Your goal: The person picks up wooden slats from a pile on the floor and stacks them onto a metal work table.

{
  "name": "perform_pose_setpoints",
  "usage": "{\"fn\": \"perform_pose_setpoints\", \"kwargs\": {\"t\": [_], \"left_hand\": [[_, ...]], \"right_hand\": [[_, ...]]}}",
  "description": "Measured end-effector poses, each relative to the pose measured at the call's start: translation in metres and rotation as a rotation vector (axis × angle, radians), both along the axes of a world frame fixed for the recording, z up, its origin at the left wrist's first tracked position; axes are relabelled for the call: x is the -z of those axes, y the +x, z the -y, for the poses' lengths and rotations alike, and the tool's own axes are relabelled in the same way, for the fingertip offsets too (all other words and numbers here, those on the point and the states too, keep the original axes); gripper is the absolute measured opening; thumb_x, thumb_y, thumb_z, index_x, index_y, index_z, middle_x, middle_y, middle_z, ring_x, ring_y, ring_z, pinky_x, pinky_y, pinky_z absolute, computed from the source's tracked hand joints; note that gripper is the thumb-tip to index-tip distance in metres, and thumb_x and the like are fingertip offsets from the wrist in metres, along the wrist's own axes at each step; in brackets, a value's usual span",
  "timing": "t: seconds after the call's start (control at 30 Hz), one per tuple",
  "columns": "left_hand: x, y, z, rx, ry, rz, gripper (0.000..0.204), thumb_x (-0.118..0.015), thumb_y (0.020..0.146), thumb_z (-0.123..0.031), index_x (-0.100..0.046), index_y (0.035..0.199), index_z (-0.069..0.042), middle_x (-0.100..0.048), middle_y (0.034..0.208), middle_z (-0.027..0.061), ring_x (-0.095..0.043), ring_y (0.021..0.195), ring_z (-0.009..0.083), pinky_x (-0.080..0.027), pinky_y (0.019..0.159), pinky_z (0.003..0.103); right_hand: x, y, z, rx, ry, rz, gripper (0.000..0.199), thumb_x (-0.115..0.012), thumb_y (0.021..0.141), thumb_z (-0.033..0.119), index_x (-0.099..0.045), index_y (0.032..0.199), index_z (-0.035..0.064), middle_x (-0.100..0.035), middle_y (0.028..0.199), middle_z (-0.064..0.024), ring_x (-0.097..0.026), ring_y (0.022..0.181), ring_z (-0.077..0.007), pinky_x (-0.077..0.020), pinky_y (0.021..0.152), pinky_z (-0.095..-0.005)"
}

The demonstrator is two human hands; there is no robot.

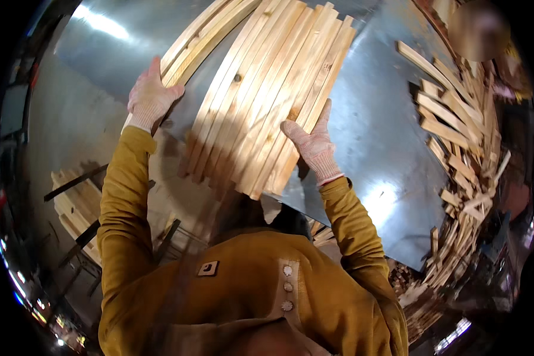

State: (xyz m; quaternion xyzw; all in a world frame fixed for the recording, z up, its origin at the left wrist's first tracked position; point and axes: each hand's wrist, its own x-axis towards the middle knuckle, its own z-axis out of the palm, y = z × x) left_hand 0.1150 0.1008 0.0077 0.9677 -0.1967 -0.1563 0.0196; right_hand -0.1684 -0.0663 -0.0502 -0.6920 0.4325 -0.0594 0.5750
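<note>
While both gloved hands are at the slats, we note two groups over the metal table (385, 118). The main row (267, 83) occupies the middle, its slats side by side and lengthwise, with the near ends toward our body. The left slats (204, 44) form a narrower group, set apart from the row by a visible gap at mid-length.

Our left hand (151, 95) is clamped on the left slats, thumb on the inner side and fingers on the outer. Our right hand (314, 139) is at the right edge of the row, thumb laid over the top and fingers along the outside; we cannot tell whether the fingers close underneath.

Judging progress, we rate the main row as largely gathered: its slats lie close together, nearly parallel. Evening of the ends appears incomplete, since both near and far ends are stepped. The left slats remain separate from the row. We cannot establish a final count.

At the right of the table, loose offcuts (451, 121) lie in a disordered heap. At lower left, a second stack (77, 199) rests by dark bars (77, 181).
</note>
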Motion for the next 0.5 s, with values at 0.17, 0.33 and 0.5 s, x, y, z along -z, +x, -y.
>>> {"fn": "perform_pose_setpoints", "kwargs": {"t": [0.17, 0.33, 0.5], "left_hand": [[-0.030, 0.064, -0.049, -0.090, -0.123, 0.059, 0.089, -0.074, 0.071, -0.030, -0.029, 0.144, -0.007, -0.044, 0.139, 0.0144, -0.043, 0.127, 0.0283, -0.035, 0.105, 0.037], [-0.053, 0.092, -0.081, -0.047, -0.192, 0.158, 0.090, -0.075, 0.072, -0.035, -0.028, 0.144, -0.008, -0.046, 0.135, 0.0144, -0.045, 0.125, 0.0296, -0.037, 0.104, 0.037], [-0.052, 0.088, -0.045, 0.059, -0.245, 0.148, 0.089, -0.076, 0.070, -0.035, -0.030, 0.142, -0.007, -0.052, 0.126, 0.0164, -0.051, 0.117, 0.0298, -0.041, 0.100, 0.037]], "right_hand": [[-0.031, 0.091, -0.018, -0.598, -0.207, -0.588, 0.118, -0.046, 0.081, 0.071, 0.009, 0.139, -0.0155, -0.063, 0.102, -0.0289, -0.064, 0.095, -0.0346, -0.0495, 0.082, -0.0372], [0.001, 0.159, -0.038, -0.590, -0.237, -0.429, 0.117, -0.049, 0.082, 0.068, 0.003, 0.136, -0.0210, -0.063, 0.102, -0.0273, -0.063, 0.097, -0.0344, -0.0491, 0.082, -0.0326], [-0.017, 0.219, -0.032, -0.512, -0.251, -0.378, 0.110, -0.053, 0.081, 0.061, 0.002, 0.142, -0.0110, -0.057, 0.119, -0.0278, -0.058, 0.111, -0.0348, -0.0437, 0.095, -0.0347]]}}
